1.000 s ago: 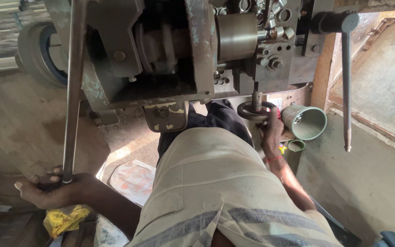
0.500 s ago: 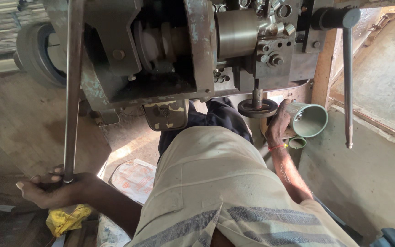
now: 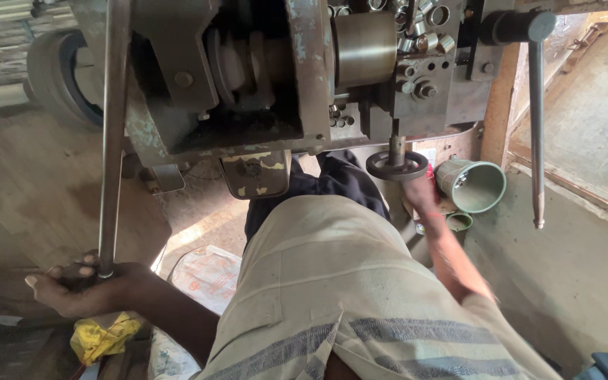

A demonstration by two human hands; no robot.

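Left hand (image 3: 79,288) clenched low on stiff, heavy steel lever (image 3: 110,134) at frame left; right hand (image 3: 423,193) fingers' grip beneath small handwheel (image 3: 397,166) unclear.

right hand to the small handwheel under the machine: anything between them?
Nothing visible. The right hand is blurred but sits right against the handwheel, no object in the gap. The green cup lies off to the side. The left hand grips the long lever.
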